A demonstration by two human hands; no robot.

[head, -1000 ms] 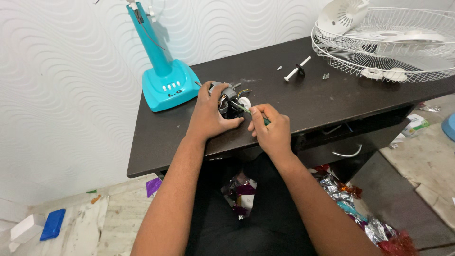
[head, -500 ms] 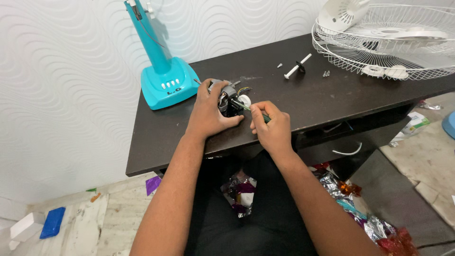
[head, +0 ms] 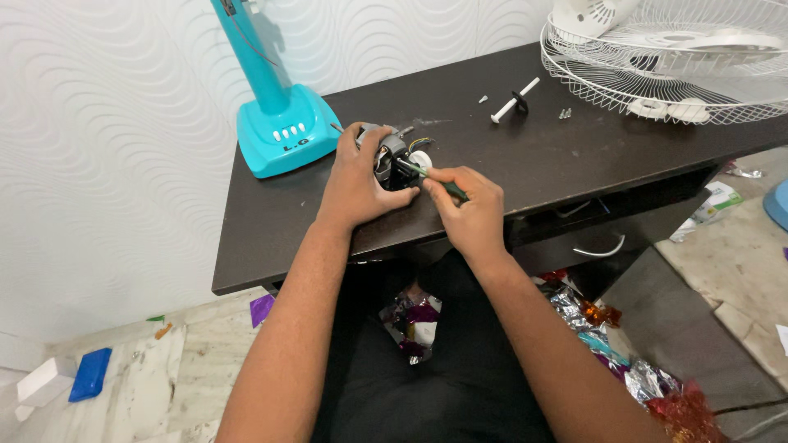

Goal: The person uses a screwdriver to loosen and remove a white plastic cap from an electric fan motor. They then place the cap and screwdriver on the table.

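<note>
Our left hand [head: 355, 184] curls over a small fan motor [head: 392, 157], fingers wrapped around its grey and black body and pressing it down on the dark desk [head: 271, 230]. Our right hand [head: 469, 209] is closed around a green-handled screwdriver [head: 433, 180], pinching it between thumb and fingers, with the shaft angled up and left so that the tip meets the motor just beside its white round end piece [head: 420, 158]. The two hands sit close together, nearly touching, near the front edge of the desk and a little left of its middle. Thin coloured wires show at the top of the motor, and a short metal shaft pokes out on its left side.

Just behind the left hand stands the turquoise base of a fan stand [head: 286, 131], its pole rising out of the top of the view against a white wall with a wavy pattern. Further right on the desk lies a white rod with a black collar [head: 515, 100], with a few small screws [head: 564, 113] near it. At the far right corner rests a white wire fan guard [head: 673, 66], lying flat and reaching past the desk edge.

Below the desk we see our lap in dark clothing, crumpled shiny foil wrappers [head: 611, 349] on the floor to the right, and a blue block [head: 90, 374] on the pale floor at far left.
</note>
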